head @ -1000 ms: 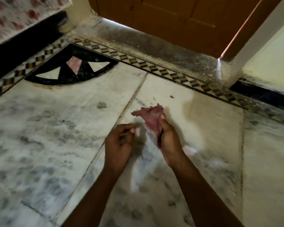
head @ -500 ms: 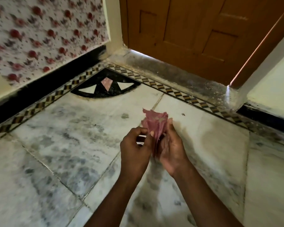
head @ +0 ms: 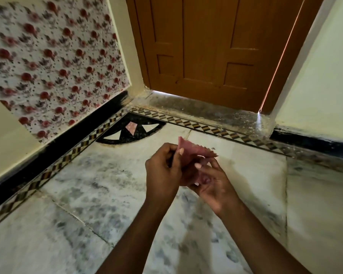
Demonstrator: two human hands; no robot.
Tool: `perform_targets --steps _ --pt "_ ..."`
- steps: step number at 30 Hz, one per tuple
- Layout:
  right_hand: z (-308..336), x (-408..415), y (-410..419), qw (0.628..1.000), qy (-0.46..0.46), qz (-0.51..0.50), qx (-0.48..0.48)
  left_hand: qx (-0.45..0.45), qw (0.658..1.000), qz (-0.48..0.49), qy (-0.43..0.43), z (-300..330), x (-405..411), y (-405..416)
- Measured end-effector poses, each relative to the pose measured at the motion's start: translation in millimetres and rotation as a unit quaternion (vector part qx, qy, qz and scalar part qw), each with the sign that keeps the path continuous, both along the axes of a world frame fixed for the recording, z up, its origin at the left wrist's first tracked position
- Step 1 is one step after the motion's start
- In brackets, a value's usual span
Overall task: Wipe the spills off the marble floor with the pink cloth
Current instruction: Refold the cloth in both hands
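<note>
A small pink cloth (head: 194, 153) with a zigzag edge is held up in the air above the marble floor (head: 91, 186), between both hands. My left hand (head: 162, 173) pinches its left edge with thumb and fingers. My right hand (head: 212, 182) is turned palm up under the cloth, its fingers curled round the lower part. Much of the cloth is hidden between the hands. The grey-veined white marble below shows dark mottled patches; I cannot tell spills from veining.
A brown wooden door (head: 216, 48) stands ahead above a dusty stone threshold (head: 196, 109). A patterned tile border (head: 216, 131) and a black inlay corner (head: 131, 131) edge the floor. The floral-papered wall (head: 53, 62) is at left, a pale wall (head: 323, 76) at right.
The view has tilted up from the floor toward the door. Both hands have risen with the cloth, and the left hand has gone from empty to pinching the cloth's edge.
</note>
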State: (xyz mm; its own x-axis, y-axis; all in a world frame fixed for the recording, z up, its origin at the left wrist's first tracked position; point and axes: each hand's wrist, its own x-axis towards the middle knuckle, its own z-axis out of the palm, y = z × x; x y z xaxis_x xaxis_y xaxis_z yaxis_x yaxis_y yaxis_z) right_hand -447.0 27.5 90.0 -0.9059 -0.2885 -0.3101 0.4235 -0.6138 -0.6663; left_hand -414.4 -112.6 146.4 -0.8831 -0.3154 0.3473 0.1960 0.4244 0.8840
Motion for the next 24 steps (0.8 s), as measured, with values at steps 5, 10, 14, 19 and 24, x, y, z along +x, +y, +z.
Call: perform_targets --steps 5,10,14,19,24 --pt "-2 -3 18 0.963 0.037 0.062 0.261 0.098 0.987 -0.123 -0.025 29 0 -3" --pt "5 -14 29 0.951 0.119 0.161 0.234 0.193 0.965 -0.169 -0.063 56 6 -1" --pt "18 -7 22 0.983 0.125 0.089 0.103 0.219 0.969 -0.097 -0.068 58 5 -12" --pt "27 4 28 0.983 0.114 0.082 0.122 0.254 0.953 -0.031 -0.161 33 13 -29" --pt "30 12 38 0.985 0.084 0.057 0.142 0.330 0.905 -0.100 -0.248 -11 35 -31"
